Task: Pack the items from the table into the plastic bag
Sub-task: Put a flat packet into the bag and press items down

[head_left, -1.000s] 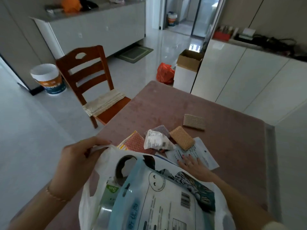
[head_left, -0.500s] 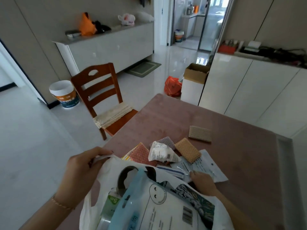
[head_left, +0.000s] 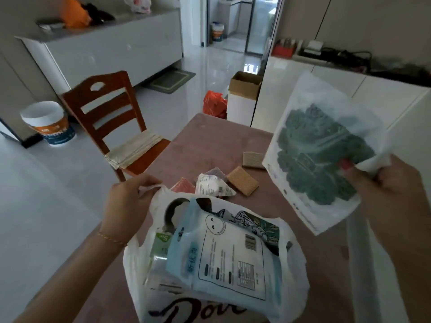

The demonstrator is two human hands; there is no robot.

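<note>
A white plastic bag [head_left: 296,264] stands open on the pink table [head_left: 205,136], near me. My left hand [head_left: 127,203] grips its left handle and holds it up. Inside lie a pale blue pouch [head_left: 224,259], a dark patterned packet [head_left: 254,224] and a green-labelled item [head_left: 161,243]. My right hand [head_left: 391,197] holds a flat white packet with a dark green print [head_left: 321,155] in the air, right of the bag. On the table beyond the bag lie a crumpled white wrapper [head_left: 211,188], a tan sponge [head_left: 242,184], a pink sponge [head_left: 184,185], a purple sponge [head_left: 215,172] and a beige sponge [head_left: 253,159].
A wooden chair [head_left: 109,117] stands at the table's left side. White cabinets [head_left: 349,89] run along the right. On the floor beyond are a cardboard-topped box [head_left: 245,94], an orange bag [head_left: 214,104] and a bucket [head_left: 47,123].
My right hand has picked the flat white packet off the table and raised it to the right. My left hand still holds the bag's handle. The camera has tilted up slightly.
</note>
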